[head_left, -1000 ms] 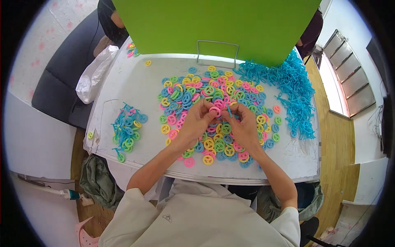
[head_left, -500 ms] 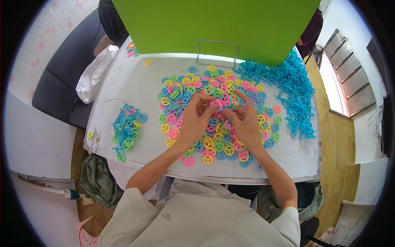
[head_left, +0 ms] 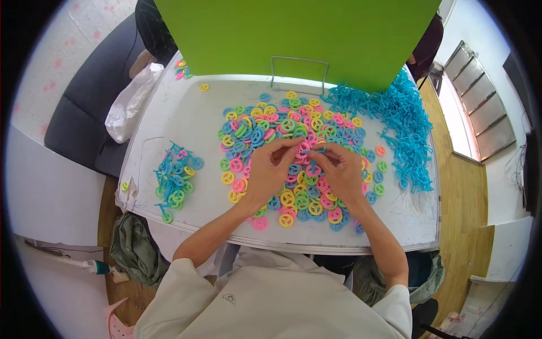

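A heap of small plastic wheels (head_left: 286,198) in pink, yellow, green and blue lies across the middle of the table. Over the heap, my left hand (head_left: 270,172) is closed, thumb and forefinger together at a pink wheel; whether they grip it is hard to make out. Close beside it, my right hand (head_left: 344,175) pinches a thin blue plastic piece (head_left: 316,151) between thumb and forefinger. Another pink wheel (head_left: 312,170) shows just below those right fingertips. On the left lies a smaller pile of blue pieces with wheels (head_left: 176,178) fitted on or among them.
A large mound of loose blue plastic pieces (head_left: 403,124) covers the table's far right. A green panel (head_left: 293,37) with a wire stand (head_left: 299,59) rises at the back. A white plastic bag (head_left: 131,104) rests by the left edge. Another person's sleeve (head_left: 430,45) shows behind the panel.
The pink wheel held up between my hands is no longer clearly seen there. My left fingers have straightened forward, and my right fingers have drawn together around the blue piece.
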Demonstrator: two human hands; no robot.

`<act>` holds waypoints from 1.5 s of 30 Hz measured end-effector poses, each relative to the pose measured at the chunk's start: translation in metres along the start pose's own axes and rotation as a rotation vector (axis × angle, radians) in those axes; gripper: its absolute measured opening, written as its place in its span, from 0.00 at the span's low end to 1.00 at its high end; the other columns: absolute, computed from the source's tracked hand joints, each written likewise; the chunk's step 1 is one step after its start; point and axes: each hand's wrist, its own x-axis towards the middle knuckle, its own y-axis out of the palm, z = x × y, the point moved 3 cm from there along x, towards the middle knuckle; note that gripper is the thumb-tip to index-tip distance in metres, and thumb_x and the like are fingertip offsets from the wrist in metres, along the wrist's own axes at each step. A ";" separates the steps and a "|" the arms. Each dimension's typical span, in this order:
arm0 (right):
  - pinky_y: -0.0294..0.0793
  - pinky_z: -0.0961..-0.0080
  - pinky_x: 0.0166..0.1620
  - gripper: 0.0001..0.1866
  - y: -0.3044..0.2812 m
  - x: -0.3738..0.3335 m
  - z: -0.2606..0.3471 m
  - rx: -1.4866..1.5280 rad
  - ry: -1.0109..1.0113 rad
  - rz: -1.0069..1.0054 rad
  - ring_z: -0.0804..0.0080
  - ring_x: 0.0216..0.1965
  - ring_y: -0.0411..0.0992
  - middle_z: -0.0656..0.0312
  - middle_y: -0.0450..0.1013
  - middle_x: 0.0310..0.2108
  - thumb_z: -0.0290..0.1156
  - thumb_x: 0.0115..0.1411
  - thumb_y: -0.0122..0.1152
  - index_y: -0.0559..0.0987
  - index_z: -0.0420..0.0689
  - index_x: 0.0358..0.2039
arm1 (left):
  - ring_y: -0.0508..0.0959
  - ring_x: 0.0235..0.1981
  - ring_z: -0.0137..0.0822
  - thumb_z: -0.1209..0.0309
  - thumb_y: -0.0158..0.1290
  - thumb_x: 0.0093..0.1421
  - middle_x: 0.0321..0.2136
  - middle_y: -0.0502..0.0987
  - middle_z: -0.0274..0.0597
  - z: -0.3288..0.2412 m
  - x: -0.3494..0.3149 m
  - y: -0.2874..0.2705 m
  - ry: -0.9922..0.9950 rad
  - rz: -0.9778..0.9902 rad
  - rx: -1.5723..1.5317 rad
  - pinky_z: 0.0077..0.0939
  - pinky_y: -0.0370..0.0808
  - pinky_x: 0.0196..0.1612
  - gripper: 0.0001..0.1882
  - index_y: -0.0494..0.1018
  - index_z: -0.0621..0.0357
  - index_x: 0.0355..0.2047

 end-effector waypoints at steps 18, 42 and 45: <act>0.71 0.86 0.29 0.08 0.010 -0.004 0.004 -0.042 0.041 -0.090 0.85 0.26 0.72 0.62 0.78 0.25 0.27 0.56 0.64 0.81 0.38 0.35 | 0.79 0.36 0.26 0.76 0.50 0.62 0.36 0.79 0.42 0.001 -0.007 0.002 -0.012 -0.125 0.073 0.19 0.75 0.39 0.12 0.75 0.65 0.45; 0.74 0.64 0.39 0.14 -0.155 0.041 -0.083 -1.095 -0.044 -0.430 0.56 0.35 0.74 0.55 0.77 0.33 0.33 0.48 0.66 0.80 0.47 0.37 | 0.72 0.32 0.30 0.69 0.45 0.65 0.33 0.74 0.38 -0.039 -0.056 -0.203 0.084 -0.729 1.041 0.23 0.68 0.36 0.11 0.74 0.57 0.44; 0.73 0.62 0.38 0.11 -0.158 0.046 -0.089 -1.100 0.040 -0.403 0.56 0.34 0.74 0.53 0.76 0.32 0.34 0.48 0.66 0.81 0.45 0.32 | 0.73 0.39 0.39 0.73 0.47 0.62 0.38 0.74 0.43 -0.036 -0.056 -0.204 0.150 -0.792 1.339 0.31 0.68 0.43 0.12 0.74 0.56 0.45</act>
